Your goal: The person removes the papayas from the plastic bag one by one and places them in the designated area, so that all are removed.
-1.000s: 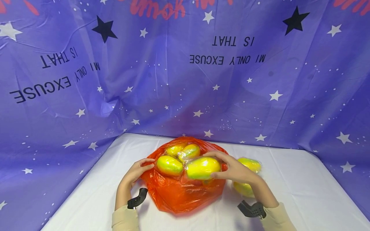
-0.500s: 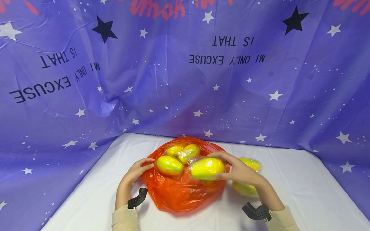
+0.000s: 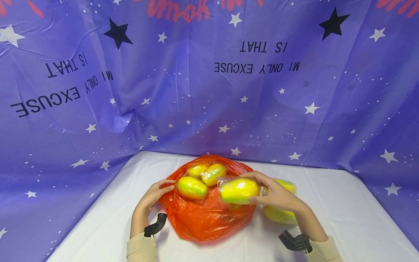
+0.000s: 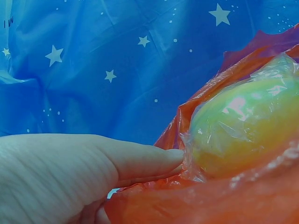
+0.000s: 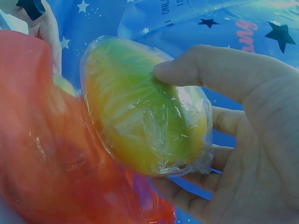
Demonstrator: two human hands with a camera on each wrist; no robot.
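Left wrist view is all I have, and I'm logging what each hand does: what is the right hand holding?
Observer: The right hand grips a yellow-green oval fruit in clear plastic wrap.
Operator: Does any fruit lie outside the red plastic bag?
Observer: Yes, two on the white cloth-covered table, right of the bag: a farther fruit and a nearer fruit, both partly hidden by the hand or arm.
Operator: My view shows one fruit inside. How many in yours?
Observer: Three fruits show plainly in its mouth from the head view.
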